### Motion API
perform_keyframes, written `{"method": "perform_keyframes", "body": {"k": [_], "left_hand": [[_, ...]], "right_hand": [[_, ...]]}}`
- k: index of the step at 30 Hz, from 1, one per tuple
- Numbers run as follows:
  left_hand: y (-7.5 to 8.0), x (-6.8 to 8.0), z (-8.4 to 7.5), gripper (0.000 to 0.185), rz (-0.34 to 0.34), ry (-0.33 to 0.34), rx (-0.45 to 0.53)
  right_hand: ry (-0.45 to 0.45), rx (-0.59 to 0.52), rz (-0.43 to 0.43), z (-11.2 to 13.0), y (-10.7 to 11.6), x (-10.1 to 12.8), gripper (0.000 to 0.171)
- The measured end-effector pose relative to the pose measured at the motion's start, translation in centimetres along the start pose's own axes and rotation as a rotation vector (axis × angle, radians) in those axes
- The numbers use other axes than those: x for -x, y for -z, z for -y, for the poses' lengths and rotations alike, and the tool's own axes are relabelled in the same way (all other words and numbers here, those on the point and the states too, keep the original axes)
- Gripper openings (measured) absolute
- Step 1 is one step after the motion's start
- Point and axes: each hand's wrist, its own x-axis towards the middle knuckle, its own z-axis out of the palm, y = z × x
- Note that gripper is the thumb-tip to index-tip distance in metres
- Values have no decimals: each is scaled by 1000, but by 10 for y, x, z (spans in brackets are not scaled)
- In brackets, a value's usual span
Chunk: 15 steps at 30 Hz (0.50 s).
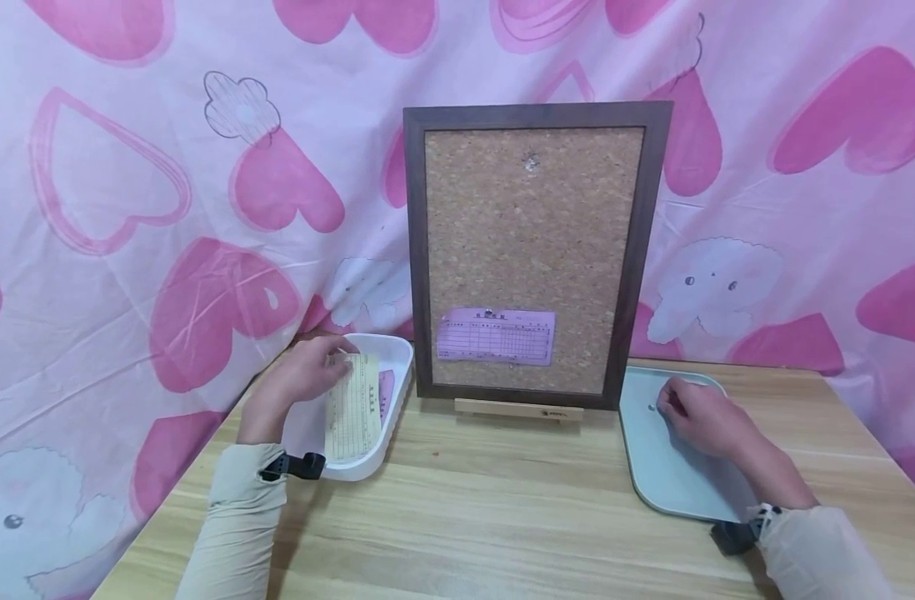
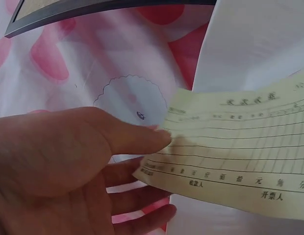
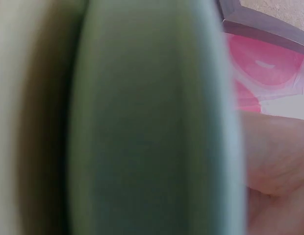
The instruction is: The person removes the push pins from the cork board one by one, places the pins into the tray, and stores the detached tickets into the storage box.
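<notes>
My left hand (image 1: 336, 363) pinches a pale yellow printed slip (image 1: 354, 408) by its top edge and holds it above a white tray (image 1: 399, 367) at the left. In the left wrist view the thumb (image 2: 137, 138) presses on the yellow slip (image 2: 240, 147). My right hand (image 1: 678, 406) rests knuckles-up on a grey-green tray (image 1: 663, 479) at the right, fingers curled down onto it. What lies under those fingertips is hidden. A tiny dark speck (image 1: 650, 407) lies on the tray just left of that hand. The right wrist view shows only the blurred tray (image 3: 142, 122) and part of the hand (image 3: 274, 161).
A dark-framed cork board (image 1: 532, 250) stands upright on a small wooden stand (image 1: 519, 409) at the table's back. A pink slip (image 1: 497, 335) is pinned low on it, and a pin (image 1: 531, 162) sits near the top. Another pink slip (image 1: 386, 392) lies in the white tray. A heart-print cloth (image 1: 165, 208) hangs behind.
</notes>
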Motion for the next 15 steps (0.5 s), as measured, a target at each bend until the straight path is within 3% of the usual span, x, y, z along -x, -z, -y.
{"method": "perform_keyframes", "body": {"k": [5, 9, 15], "left_hand": [[0, 1, -2, 35, 29, -12, 4], [0, 1, -5, 39, 3, -59, 0], [-1, 0, -12, 39, -10, -66, 19]], "right_hand": [[-6, 14, 7, 2, -1, 0, 9], [-10, 28, 11, 3, 0, 0, 10], [-5, 40, 12, 3, 2, 1, 8]]}}
